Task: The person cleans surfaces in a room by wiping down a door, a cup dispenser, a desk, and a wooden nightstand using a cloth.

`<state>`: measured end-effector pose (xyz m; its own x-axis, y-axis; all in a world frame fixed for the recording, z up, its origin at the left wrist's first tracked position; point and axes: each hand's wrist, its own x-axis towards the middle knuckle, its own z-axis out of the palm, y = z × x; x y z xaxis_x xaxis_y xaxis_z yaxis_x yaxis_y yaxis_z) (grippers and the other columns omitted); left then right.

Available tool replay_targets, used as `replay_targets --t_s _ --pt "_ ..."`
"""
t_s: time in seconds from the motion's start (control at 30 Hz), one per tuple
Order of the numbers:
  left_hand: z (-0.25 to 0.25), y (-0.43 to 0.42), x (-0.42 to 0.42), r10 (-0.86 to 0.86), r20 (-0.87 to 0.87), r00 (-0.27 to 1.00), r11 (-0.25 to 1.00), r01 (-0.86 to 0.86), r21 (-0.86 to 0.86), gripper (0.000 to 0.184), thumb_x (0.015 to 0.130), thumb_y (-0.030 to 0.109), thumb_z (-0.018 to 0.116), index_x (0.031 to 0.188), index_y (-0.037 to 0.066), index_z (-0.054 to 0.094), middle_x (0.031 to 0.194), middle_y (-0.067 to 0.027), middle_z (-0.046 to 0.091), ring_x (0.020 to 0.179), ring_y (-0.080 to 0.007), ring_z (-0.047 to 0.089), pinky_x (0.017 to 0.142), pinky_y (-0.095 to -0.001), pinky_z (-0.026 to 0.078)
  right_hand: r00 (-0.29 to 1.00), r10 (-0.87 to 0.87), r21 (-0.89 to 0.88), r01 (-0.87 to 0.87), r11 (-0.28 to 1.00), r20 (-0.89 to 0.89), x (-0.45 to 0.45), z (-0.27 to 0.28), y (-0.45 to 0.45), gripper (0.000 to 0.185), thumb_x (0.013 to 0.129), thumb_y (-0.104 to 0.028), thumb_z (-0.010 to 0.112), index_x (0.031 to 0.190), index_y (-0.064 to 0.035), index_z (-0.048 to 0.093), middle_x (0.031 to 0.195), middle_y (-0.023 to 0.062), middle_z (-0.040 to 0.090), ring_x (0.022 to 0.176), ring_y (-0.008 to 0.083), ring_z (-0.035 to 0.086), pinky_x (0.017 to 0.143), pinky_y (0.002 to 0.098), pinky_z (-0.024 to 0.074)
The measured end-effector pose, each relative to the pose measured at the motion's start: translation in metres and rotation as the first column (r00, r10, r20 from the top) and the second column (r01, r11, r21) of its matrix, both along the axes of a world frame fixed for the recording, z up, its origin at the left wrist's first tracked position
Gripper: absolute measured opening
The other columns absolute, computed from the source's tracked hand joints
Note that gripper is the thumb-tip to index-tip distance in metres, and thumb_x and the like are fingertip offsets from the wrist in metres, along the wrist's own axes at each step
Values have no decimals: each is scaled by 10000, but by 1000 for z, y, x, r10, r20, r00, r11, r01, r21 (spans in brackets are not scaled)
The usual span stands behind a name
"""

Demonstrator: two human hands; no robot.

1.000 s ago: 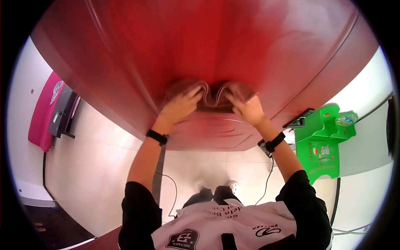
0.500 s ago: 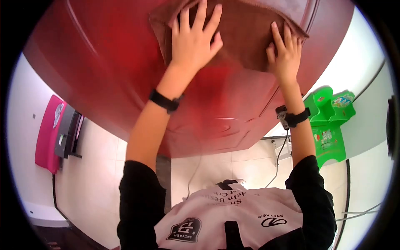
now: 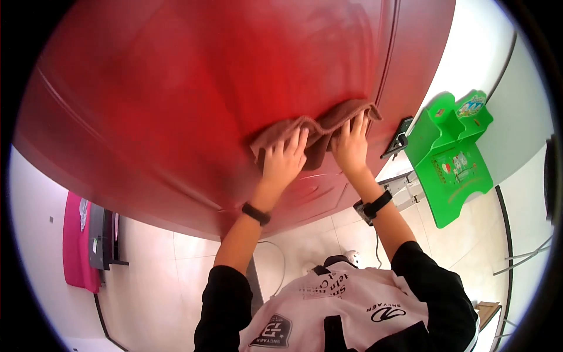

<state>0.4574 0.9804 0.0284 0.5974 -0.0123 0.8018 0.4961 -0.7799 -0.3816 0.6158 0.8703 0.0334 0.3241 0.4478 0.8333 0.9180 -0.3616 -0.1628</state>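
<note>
A brown cloth [image 3: 319, 138] lies bunched on the red wooden tabletop [image 3: 193, 88], close to its near edge, with a raised fold along its far side. My left hand [image 3: 284, 161] presses on the left part of the cloth, fingers bent over it. On its right part rests my right hand [image 3: 350, 145], fingers closed down against the fabric. Each wrist wears a black band. Beyond the cloth, dull streaks mark the shiny red surface. The fingertips are partly sunk in the folds.
Right of the table stands a green plastic children's desk [image 3: 463, 170]. A black panel with a plug [image 3: 399, 138] sits at the table's right edge. A pink-covered item [image 3: 79, 246] is at the far left. A thin cable [image 3: 284, 264] lies on the tiled floor.
Both hands have drawn the cloth back toward my body, from the far part of the view to the near edge. The cloth has bunched up, and the hands are closer together.
</note>
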Motion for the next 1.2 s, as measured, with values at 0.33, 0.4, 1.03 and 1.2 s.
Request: replay_targets --t_s 0.33,0.4,1.03,1.2 --pt "-68 -12 -35 21 -244 970 997 -38 -66 527 723 185 646 1246 171 580 1364 47 461 1083 -181 516 869 -346 442 933 -14 -201 -63 978 -361 -52 -87 -3 758 710 -95 625 1365 60 279 1418 367 164 1288 559 235 860 439 538" --pt "-65 -14 -48 5 -278 961 972 -70 -225 552 726 186 647 1270 167 557 1374 41 451 1108 -191 506 879 -393 442 806 154 2 -187 982 -571 -73 -89 -2 773 708 -87 626 1376 52 260 1430 364 123 1294 572 199 926 469 490" --pt "49 -13 -84 128 573 809 820 239 -520 530 811 159 575 1310 17 470 1472 -279 197 1357 -467 173 1091 -559 160 853 520 111 -522 846 53 -132 101 55 611 718 -124 631 1312 -63 499 1400 152 381 1213 414 383 1048 561 302" --pt "40 -50 -22 89 659 747 711 415 -567 469 803 150 580 1251 25 520 1481 -281 166 1361 -466 151 1094 -567 132 872 485 57 -482 875 -63 -89 77 25 605 723 -79 606 1317 -97 497 1361 113 427 1103 355 444 1037 491 333"
